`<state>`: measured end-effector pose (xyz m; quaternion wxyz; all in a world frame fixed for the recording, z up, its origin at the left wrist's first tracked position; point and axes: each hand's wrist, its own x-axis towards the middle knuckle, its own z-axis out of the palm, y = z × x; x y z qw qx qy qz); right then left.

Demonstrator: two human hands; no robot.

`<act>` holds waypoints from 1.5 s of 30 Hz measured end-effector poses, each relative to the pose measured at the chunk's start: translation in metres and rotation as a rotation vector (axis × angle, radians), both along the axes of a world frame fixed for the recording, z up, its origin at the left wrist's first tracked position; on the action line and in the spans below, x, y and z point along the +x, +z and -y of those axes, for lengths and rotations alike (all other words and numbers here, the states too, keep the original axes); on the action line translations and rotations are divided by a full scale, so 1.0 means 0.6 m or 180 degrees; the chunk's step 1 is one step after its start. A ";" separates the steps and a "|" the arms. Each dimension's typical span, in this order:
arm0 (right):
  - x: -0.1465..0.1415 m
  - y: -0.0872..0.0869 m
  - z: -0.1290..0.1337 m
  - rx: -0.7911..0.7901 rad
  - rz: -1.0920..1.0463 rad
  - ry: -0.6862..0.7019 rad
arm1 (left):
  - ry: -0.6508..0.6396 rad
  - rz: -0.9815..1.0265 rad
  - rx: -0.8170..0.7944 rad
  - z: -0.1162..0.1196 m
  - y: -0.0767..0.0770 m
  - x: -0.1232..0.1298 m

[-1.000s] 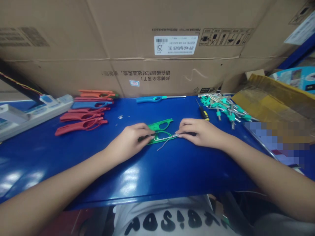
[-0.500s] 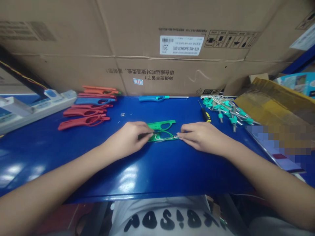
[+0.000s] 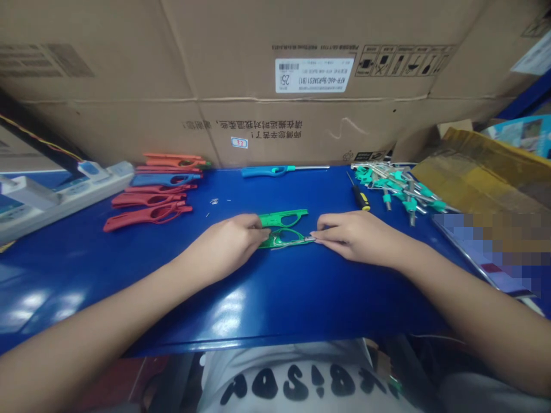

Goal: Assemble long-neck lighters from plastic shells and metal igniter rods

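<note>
Two green lighter shell halves lie one behind the other at the middle of the blue table. The nearer green shell [image 3: 286, 235] has thin wires and small parts in its frame; the farther green shell [image 3: 284, 219] shows an oval opening. My left hand [image 3: 235, 244] is closed at the left end of the nearer shell, its fingertips over the parts there; what they pinch is too small to make out. My right hand [image 3: 355, 236] pinches a thin metal piece [image 3: 309, 238] at the shell's right tip.
Red, orange and blue shells [image 3: 150, 198] lie stacked at the left, beside a white power strip [image 3: 86, 195]. A blue lighter [image 3: 267, 171] lies at the back. A screwdriver [image 3: 360, 196], metal tubes with teal parts [image 3: 400, 189] and a yellow-taped package [image 3: 486, 178] are at the right.
The camera view has shifted slightly. My left fingertips have moved a little over the nearer shell's left part; my right hand has stayed almost in place.
</note>
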<state>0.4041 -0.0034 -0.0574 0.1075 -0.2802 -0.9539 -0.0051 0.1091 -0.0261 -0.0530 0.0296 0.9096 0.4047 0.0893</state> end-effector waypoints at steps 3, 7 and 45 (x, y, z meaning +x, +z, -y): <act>0.001 0.002 0.001 -0.0004 0.0011 -0.0028 | 0.0010 -0.0311 0.0205 0.008 0.008 0.005; 0.001 0.005 0.001 -0.0072 0.0020 -0.0097 | -0.0215 -0.0468 0.0334 0.011 0.012 -0.001; 0.002 0.013 -0.004 -0.1226 -0.0161 -0.0528 | -0.0461 -0.0599 0.0059 0.012 0.007 -0.007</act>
